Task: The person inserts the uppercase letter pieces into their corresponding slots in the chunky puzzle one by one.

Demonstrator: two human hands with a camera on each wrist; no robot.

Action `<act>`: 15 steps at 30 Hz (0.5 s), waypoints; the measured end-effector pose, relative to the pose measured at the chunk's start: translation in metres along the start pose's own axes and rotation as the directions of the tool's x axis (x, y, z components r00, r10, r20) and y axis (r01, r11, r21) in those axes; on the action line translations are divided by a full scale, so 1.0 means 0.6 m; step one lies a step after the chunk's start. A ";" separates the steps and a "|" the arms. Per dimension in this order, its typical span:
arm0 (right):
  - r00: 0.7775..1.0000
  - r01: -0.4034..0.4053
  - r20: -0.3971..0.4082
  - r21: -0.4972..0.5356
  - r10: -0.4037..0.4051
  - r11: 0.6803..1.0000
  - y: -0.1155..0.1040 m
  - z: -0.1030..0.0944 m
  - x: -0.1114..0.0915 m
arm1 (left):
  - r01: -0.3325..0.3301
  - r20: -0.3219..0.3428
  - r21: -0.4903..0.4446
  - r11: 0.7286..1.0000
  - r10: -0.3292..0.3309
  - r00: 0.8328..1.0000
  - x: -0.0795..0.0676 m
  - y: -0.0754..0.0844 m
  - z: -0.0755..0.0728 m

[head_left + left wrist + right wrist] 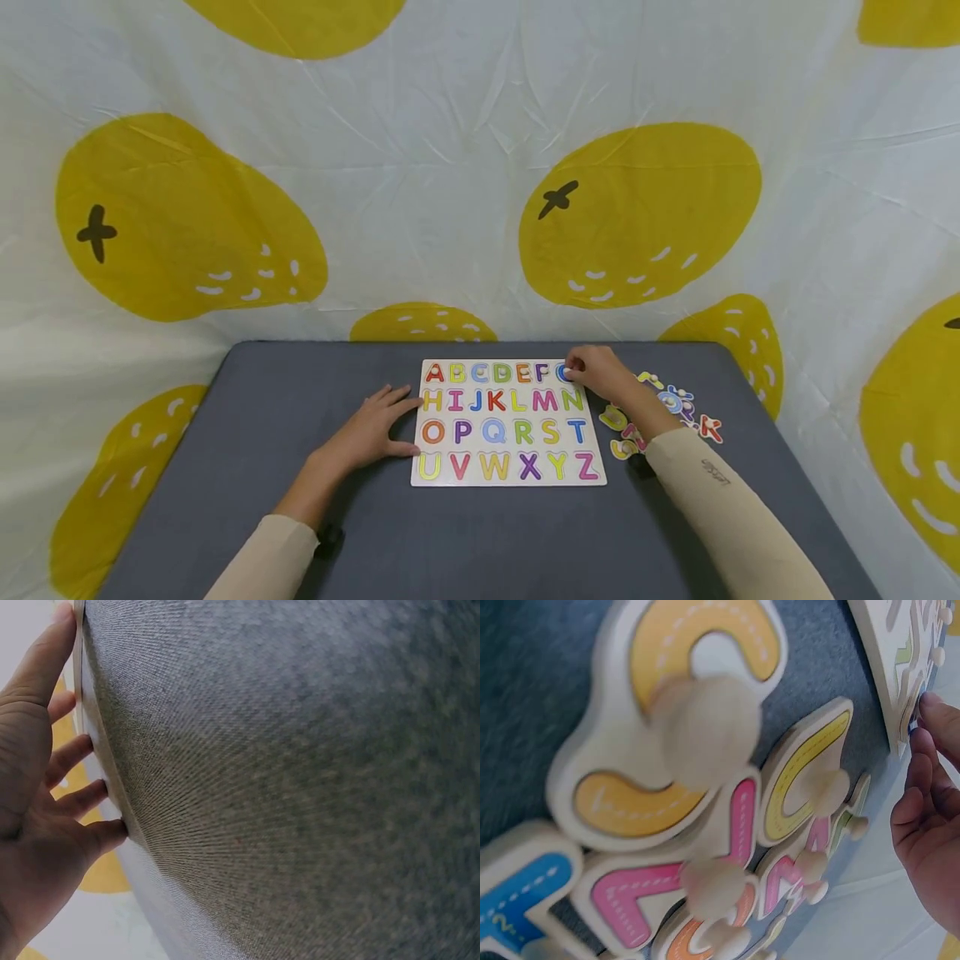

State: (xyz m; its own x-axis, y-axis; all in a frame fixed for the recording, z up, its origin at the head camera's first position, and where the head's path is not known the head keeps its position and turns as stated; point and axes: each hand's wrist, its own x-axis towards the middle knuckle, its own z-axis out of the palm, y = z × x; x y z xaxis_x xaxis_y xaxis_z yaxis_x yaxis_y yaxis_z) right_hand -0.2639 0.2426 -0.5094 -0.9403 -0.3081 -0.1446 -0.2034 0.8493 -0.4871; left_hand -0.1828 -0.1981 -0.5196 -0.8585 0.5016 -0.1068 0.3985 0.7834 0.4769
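A white alphabet puzzle board (480, 458) lies flat on the table, its letters printed in several colours and rows. Small knobs stand on the letters at the left of its top row. At the top right corner my right hand (595, 371) pinches a small letter piece over the blue G place; the fingers hide most of it. In the right wrist view that hand (934, 780) shows thumb and finger together at the board's edge (877, 660). My left hand (377, 429) has its fingers spread, with thumb and fingertips touching the board's left edge; the left wrist view shows this hand (45, 795) too.
Right of the board, partly under the right forearm, lies a pile of loose knobbed letters, among them a red K (709, 428), an orange S (604, 802) and a blue piece (525, 892). The dark grey table (480, 542) meets a lemon-patterned cloth (450, 208) behind.
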 end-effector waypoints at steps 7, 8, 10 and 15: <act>1.000 -0.013 -0.021 -0.042 0.012 0.999 -0.007 0.009 0.005 | -0.006 -0.014 -0.006 1.000 0.006 1.000 -0.001 0.001 0.006; 1.000 -0.014 -0.022 -0.047 0.013 0.999 -0.007 0.010 0.005 | -0.006 -0.013 -0.006 1.000 0.006 1.000 -0.001 0.001 0.006; 0.999 -0.014 -0.029 -0.056 0.012 0.998 -0.008 0.012 0.004 | -0.007 -0.015 -0.003 1.000 0.007 1.000 -0.001 0.000 0.007; 0.999 -0.010 -0.044 -0.035 0.008 0.999 -0.007 0.013 0.002 | -0.007 -0.022 -0.003 1.000 0.007 1.000 -0.001 -0.001 0.007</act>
State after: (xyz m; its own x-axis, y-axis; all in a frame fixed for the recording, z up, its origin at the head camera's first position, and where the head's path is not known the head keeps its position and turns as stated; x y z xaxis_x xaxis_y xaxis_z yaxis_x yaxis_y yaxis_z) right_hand -0.2621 0.2350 -0.5144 -0.9532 -0.2816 -0.1103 -0.2034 0.8670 -0.4549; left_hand -0.1815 -0.1974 -0.5237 -0.8627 0.4987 -0.0840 0.4034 0.7788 0.4804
